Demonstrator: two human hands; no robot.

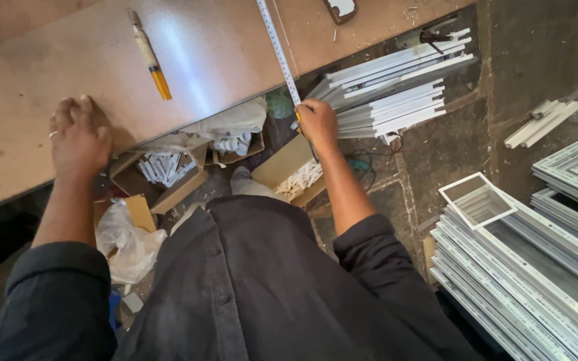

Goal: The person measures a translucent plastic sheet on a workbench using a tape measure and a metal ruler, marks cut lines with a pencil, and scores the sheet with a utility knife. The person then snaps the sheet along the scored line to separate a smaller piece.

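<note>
Tape measure (277, 48) already stretched across the sheet (188, 60) on the worktop (8, 154), right hand (316, 123) clenched on its case, left hand (78, 137) flat and empty; no mark visible yet.

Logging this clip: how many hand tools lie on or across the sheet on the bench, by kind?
Tape measure, held at the sheet's edge by the right hand: 1
Yellow-handled knife: 1
Total: 2
The left hand rests flat on the sheet.

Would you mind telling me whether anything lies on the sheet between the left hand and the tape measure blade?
Yes. The yellow-handled tool lies on the grey sheet, between the left hand flat at its near edge and the tape measure blade that the right hand holds.
</note>
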